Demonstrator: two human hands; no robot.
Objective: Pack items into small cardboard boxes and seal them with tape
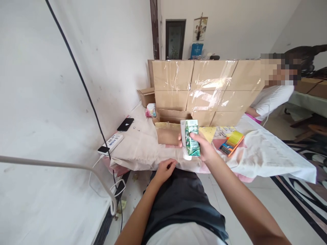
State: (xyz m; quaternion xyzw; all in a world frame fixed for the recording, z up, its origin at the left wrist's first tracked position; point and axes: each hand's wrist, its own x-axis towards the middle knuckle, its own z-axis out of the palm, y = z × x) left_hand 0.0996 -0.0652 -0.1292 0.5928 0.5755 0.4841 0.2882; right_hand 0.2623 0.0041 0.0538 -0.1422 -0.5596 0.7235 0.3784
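My right hand (204,149) is closed around a green-and-white drink carton (192,140), raised above the front of the table. The carton is upside down, its white cap pointing downward. An open cardboard box (168,133) stands just behind and left of it. My left hand (165,170) rests by the table's front edge over my lap. Its fingers are curled in, and I see nothing in them. To the right of the carton lies a blue and orange object with a yellow part (231,143), too small to name.
Large taped cardboard boxes (206,90) form a wall along the table's back. On the left lie a black phone (125,124), a white power strip (113,143) and a pink-and-white pack (150,110). A black cable (81,80) hangs along the wall. Another person's white sleeve (274,97) shows at right.
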